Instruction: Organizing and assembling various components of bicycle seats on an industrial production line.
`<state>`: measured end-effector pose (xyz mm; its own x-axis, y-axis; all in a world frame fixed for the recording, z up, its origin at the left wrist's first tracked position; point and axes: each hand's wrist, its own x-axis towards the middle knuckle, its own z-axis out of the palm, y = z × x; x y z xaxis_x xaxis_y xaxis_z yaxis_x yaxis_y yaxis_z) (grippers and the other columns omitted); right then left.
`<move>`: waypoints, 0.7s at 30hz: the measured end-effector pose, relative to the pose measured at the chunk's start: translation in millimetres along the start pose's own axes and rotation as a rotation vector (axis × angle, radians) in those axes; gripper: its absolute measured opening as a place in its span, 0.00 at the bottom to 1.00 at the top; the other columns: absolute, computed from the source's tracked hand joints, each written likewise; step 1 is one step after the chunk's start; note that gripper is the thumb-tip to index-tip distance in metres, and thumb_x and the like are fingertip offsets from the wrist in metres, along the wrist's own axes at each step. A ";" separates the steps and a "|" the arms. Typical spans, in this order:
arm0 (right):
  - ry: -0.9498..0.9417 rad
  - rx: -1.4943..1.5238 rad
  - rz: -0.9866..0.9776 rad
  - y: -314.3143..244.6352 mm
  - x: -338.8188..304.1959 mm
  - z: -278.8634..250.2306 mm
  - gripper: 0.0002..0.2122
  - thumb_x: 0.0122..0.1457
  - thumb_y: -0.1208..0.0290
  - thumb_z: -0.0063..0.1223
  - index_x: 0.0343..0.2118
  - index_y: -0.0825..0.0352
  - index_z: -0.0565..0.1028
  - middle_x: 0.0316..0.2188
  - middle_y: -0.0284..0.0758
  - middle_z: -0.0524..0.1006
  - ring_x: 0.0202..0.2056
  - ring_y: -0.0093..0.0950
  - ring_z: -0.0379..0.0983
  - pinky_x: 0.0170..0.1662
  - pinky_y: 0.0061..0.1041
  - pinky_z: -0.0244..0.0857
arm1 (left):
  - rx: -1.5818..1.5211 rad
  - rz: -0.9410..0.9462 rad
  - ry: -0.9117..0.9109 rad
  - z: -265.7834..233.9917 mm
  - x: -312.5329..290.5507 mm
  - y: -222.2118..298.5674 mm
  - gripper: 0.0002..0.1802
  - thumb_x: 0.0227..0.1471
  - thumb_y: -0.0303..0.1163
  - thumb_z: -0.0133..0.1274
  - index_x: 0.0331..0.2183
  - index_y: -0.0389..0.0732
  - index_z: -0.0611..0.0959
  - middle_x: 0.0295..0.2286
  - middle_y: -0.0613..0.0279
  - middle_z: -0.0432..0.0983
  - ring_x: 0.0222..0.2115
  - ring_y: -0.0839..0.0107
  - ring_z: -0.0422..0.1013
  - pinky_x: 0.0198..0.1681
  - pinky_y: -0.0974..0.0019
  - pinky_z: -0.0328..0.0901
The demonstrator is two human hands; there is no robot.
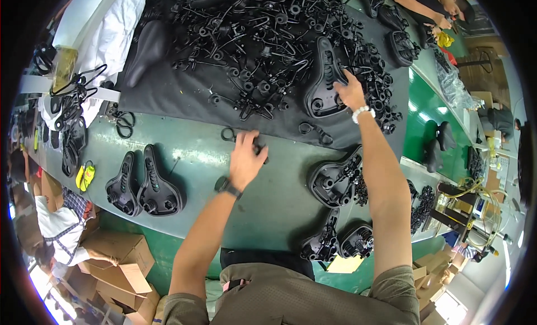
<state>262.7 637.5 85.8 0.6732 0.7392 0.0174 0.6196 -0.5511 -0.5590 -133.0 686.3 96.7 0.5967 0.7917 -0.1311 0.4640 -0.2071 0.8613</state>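
My right hand [350, 92], a pale beaded bracelet at its wrist, grips the edge of a black bicycle saddle [321, 93]. The saddle lies underside up on the dark cloth, its narrow nose pointing away from me. My left hand [246, 159], with a dark watch, is low over the green table, its fingers curled around a small black part. Much of that part is hidden; a ring [228, 133] shows beside the fingertips, and I cannot tell whether it belongs to it. Between my hands, a black clamp with ring ends [316, 132] rests at the cloth's edge.
A large heap of black clamps and brackets [263, 39] covers the dark cloth [184, 90]. Two saddles [159, 185] lie at left, near scissors [124, 123]. More saddles [333, 179] sit beside my right forearm. Another person [428, 12] works at the far right.
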 end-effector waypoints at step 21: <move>-0.421 0.019 -0.502 -202.0 -302.8 94.8 0.22 0.47 0.62 0.64 0.47 0.63 0.75 0.51 0.46 0.71 0.52 0.45 0.67 0.54 0.42 0.65 | 0.881 -0.412 0.201 -267.1 -144.2 -191.2 0.36 0.56 0.56 0.51 0.54 0.37 0.74 0.45 0.45 0.75 0.45 0.43 0.69 0.50 0.45 0.62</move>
<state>-104.5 561.8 114.9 0.0861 0.9953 -0.0436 0.8074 -0.0953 -0.5822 -482.7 765.3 82.0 0.1956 0.9636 -0.1823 0.9795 -0.1828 0.0844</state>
